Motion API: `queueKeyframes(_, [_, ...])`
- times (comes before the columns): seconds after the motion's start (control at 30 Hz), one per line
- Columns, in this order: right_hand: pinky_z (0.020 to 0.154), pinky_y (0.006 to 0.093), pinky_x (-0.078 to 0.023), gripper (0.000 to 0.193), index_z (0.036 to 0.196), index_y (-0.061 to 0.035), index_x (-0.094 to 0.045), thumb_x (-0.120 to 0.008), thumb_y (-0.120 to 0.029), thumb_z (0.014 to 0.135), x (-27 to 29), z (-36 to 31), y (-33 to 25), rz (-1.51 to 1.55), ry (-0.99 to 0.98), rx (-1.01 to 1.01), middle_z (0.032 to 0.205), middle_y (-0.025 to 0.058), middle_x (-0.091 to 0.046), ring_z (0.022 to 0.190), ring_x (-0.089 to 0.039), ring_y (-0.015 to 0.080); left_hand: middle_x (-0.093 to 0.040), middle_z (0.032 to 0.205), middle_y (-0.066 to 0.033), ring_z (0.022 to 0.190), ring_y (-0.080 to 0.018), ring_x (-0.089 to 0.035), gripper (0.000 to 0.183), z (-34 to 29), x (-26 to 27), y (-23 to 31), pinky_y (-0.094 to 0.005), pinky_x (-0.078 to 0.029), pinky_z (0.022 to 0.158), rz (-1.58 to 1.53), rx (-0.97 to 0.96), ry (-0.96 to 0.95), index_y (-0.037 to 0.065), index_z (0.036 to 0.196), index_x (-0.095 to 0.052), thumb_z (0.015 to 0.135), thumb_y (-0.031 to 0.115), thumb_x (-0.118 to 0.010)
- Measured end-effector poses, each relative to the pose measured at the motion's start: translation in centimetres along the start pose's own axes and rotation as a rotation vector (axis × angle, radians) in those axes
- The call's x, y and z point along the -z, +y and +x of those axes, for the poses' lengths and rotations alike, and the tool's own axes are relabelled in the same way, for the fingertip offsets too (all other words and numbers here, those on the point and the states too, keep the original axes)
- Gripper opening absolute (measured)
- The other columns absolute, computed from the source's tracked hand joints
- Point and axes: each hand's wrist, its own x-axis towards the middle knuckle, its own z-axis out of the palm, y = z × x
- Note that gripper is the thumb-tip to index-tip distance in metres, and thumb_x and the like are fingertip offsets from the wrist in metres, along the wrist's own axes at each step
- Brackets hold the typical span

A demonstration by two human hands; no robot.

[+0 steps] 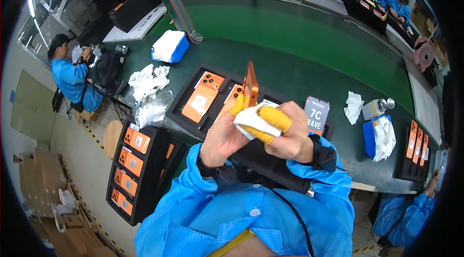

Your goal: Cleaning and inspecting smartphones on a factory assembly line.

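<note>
My left hand (223, 136) grips an orange phone (250, 85) that stands on edge, seen nearly side-on. My right hand (291, 136) is closed on a folded white cloth (255, 120), which sits close against the phone's lower part. Yellow covers wrap some fingers on both hands. Beneath them lies a black foam tray (185, 90) with orange phones (202, 98) lying in its slots. A phone with a grey printed front (316, 112) rests at the tray's right end. Where cloth and phone meet is partly hidden by my fingers.
Crumpled white cloths (149, 83) and a clear plastic bag (153, 109) lie left. Blue bins (181, 49) hold white cloths. A pump bottle (372, 110) stands right, near another tray (405, 172). A phone-filled tray (144, 190) leans at lower left. Other people sit around the bench.
</note>
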Motion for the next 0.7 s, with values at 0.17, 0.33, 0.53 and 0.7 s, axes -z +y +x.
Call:
queueKeyframes(0.17, [0.051,0.0312,-0.040,0.051,0.094,-0.0027,-0.072,-0.064,-0.002,0.044,1.6,1.1,0.7,-0.144,-0.006,-0.147,0.091,0.0131,-0.064,0.063,-0.054,0.0236,-0.059,0.112,0.0025,0.095,-0.0117,-0.052,0.028,-0.2,-0.4,-1.2,-0.0314,-0.035,0.081,0.093,0.044,0.185,0.018,0.120,-0.053,0.097,0.031,-0.047])
queueKeyframes(0.33, [0.048,0.0302,-0.039,0.044,0.095,-0.0034,-0.070,-0.065,-0.001,0.051,1.5,0.8,2.2,-0.173,0.097,-0.179,0.094,0.0139,-0.064,0.061,-0.054,0.0222,-0.061,0.101,0.0035,0.084,-0.0112,-0.051,0.025,0.1,0.0,-1.3,-0.0317,-0.034,0.076,0.051,0.097,-0.040,0.018,0.115,-0.056,0.097,0.031,-0.045])
queueKeyframes(0.53, [0.048,0.0309,-0.040,0.046,0.096,-0.0010,-0.069,-0.064,0.000,0.051,0.5,0.8,1.8,-0.040,0.107,-0.241,0.094,0.0148,-0.064,0.060,-0.054,0.0236,-0.061,0.101,0.0011,0.083,-0.0127,-0.051,0.025,-0.2,0.8,-0.9,-0.0322,-0.037,0.075,-0.016,0.081,-0.048,0.015,0.115,-0.055,0.098,0.028,-0.043])
queueKeyframes(0.7, [0.047,0.0317,-0.039,0.043,0.084,-0.0011,-0.070,-0.061,-0.007,0.042,-0.7,0.0,0.0,0.040,-0.037,-0.145,0.093,0.0133,-0.064,0.060,-0.052,0.0217,-0.059,0.110,-0.0046,0.091,-0.0164,-0.055,0.028,0.3,-1.6,-0.8,-0.0330,-0.040,0.079,-0.013,-0.025,0.354,0.011,0.120,-0.052,0.099,0.023,-0.037])
